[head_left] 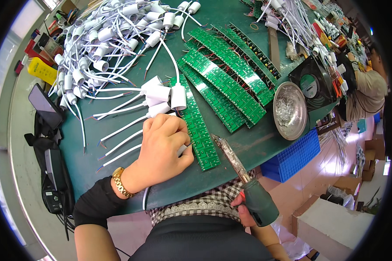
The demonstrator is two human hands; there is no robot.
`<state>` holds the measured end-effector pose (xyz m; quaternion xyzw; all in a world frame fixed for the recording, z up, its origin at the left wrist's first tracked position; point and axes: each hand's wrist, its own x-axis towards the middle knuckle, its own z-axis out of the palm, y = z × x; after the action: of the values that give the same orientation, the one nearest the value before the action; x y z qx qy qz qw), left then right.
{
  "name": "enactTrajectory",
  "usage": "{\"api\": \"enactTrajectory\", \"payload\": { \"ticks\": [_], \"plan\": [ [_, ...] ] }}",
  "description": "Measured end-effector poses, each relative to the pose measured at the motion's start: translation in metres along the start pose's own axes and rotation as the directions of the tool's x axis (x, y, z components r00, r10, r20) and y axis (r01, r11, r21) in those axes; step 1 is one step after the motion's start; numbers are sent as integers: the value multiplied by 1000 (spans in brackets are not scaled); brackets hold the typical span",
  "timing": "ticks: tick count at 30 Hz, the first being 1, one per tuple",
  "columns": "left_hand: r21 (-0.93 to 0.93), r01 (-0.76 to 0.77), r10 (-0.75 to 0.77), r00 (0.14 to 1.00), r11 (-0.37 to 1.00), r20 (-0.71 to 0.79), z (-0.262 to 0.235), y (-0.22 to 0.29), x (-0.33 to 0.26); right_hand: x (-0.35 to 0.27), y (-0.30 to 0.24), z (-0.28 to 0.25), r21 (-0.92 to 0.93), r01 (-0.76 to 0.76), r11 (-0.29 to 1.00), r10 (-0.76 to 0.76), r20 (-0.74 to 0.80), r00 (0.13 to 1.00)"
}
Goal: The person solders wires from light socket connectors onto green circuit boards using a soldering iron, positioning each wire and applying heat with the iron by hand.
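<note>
Your left hand (163, 150) is curled, pinching a white wire (182, 150) against the green circuit strip (199, 130) lying just right of it, while your right hand (244, 211), low near your waist, is wrapped around the soldering iron (244, 180), its tip angled toward that strip.

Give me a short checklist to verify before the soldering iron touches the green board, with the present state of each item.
1. Soldering iron gripped in right hand: ok.
2. Iron tip on the board strip: not ok, beside its edge.
3. Left hand pinches a thin wire at the strip: ok.
4. Wire end on a pad: cannot tell.
5. White sockets clear of the tip: ok.
6. Metal dish close by: ok.
</note>
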<state>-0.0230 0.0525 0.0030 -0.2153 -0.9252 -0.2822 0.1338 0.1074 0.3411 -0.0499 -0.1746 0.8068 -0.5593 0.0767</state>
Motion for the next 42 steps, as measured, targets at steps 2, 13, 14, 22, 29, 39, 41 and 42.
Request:
{"api": "enactTrajectory", "payload": {
  "ticks": [2,13,14,22,29,39,41,42],
  "plan": [
    [-4,-4,4,1000,1000,-11,0,0,-1,-2,3,1,2,6,1000,-6,-3,1000],
    [64,-70,72,997,995,-26,-3,2,-3,4,0,-1,-21,55,998,-56,-38,998],
    [34,-71,72,997,997,-26,-4,1,-4,6,-2,-2,-29,77,997,-78,-37,996],
    [-143,-79,86,995,987,46,-12,-12,-8,11,-16,8,555,-306,774,452,-146,880],
    [-118,2,10,995,993,98,-5,-7,-7,32,-33,-7,-237,6,972,5,47,999],
    [-78,13,-9,998,997,57,0,-6,-7,26,-16,2,-52,-16,999,14,-44,999],
    [-86,21,-15,997,996,79,-2,-6,-7,14,-4,3,-55,-154,987,155,15,988],
    [-95,29,-19,995,995,103,-3,-6,-7,10,1,2,-67,-291,955,295,71,953]
  ]
}}
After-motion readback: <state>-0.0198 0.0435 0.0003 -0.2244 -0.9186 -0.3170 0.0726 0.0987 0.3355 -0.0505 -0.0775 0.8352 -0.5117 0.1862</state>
